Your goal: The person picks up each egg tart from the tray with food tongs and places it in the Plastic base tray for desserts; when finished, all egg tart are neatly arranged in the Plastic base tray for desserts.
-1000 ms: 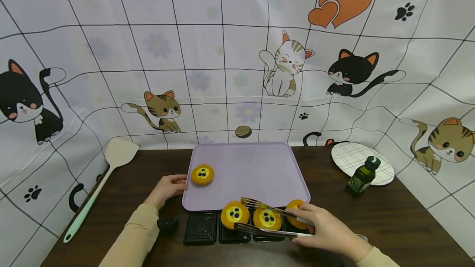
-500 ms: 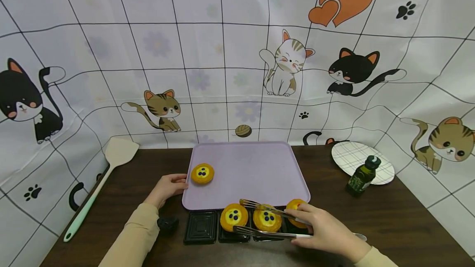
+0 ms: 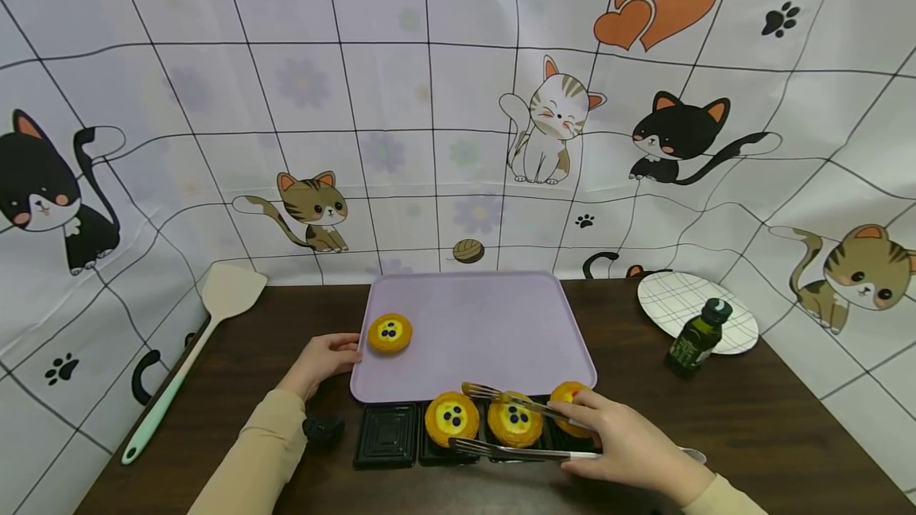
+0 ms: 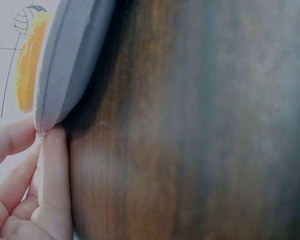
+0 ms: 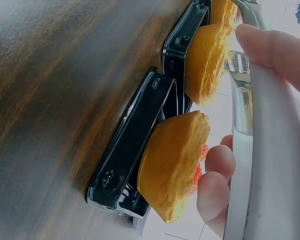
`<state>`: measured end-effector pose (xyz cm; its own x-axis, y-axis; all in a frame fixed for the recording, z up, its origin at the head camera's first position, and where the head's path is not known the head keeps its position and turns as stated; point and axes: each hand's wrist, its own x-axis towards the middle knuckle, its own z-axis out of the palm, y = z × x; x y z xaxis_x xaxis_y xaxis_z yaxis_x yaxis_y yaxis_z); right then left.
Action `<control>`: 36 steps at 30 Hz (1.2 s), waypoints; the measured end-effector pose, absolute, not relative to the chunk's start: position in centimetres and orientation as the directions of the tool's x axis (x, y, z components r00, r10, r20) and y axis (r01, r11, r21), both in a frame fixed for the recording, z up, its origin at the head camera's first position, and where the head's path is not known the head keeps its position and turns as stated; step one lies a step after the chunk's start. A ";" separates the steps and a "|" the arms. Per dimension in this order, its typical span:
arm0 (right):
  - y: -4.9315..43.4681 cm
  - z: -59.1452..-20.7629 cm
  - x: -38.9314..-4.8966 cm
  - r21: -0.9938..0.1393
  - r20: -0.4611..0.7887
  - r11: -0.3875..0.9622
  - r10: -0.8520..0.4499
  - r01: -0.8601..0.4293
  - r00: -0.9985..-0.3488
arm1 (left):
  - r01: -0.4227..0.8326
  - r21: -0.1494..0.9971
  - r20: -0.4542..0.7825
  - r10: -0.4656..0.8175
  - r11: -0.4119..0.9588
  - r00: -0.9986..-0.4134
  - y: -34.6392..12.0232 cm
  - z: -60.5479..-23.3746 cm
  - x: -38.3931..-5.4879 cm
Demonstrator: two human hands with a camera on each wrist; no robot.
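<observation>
My left hand (image 3: pixel 324 362) pinches the left rim of a lilac tray (image 3: pixel 487 328), thumb above and fingers below in the left wrist view. A yellow tart (image 3: pixel 390 333) with dark blue berries sits on that tray. In front, a black compartmented container (image 3: pixel 386 437) bears a left berry tart (image 3: pixel 452 420), a middle berry tart (image 3: pixel 514 429) and a right tart (image 3: pixel 568 393) with red topping. My right hand (image 3: pixel 619 439) grips metal tongs (image 3: pixel 525 452), their arms spread apart over the middle tart. In the right wrist view, the red-topped tart (image 5: pixel 172 165) lies near my fingers.
A spatula (image 3: pixel 182 376) with a pale green handle leans at the left. At the back right, a green bottle (image 3: pixel 697 338) stands before a white checked oval plate (image 3: pixel 683 300). A small black object (image 3: pixel 324 430) is beside my left sleeve. A cat-printed sheet (image 3: pixel 429 141) rises behind.
</observation>
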<state>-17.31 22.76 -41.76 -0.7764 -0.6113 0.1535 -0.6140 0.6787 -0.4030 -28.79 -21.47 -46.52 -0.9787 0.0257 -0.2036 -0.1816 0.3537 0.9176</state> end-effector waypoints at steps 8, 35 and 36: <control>22.8 -41.8 -17.4 -0.405 0.146 0.690 -0.599 -0.600 -0.788 | -0.186 0.912 -0.209 0.025 0.364 -0.978 -21.6 -46.4 -28.8; 21.0 -38.8 -21.4 -0.319 0.238 0.677 -0.620 -0.663 -0.747 | -0.184 0.918 -0.208 0.031 0.351 -0.978 -21.6 -46.6 -28.8; 20.8 -38.7 -21.7 -0.317 0.235 0.678 -0.621 -0.663 -0.748 | -0.184 0.919 -0.207 0.030 0.349 -0.978 -21.6 -46.6 -28.8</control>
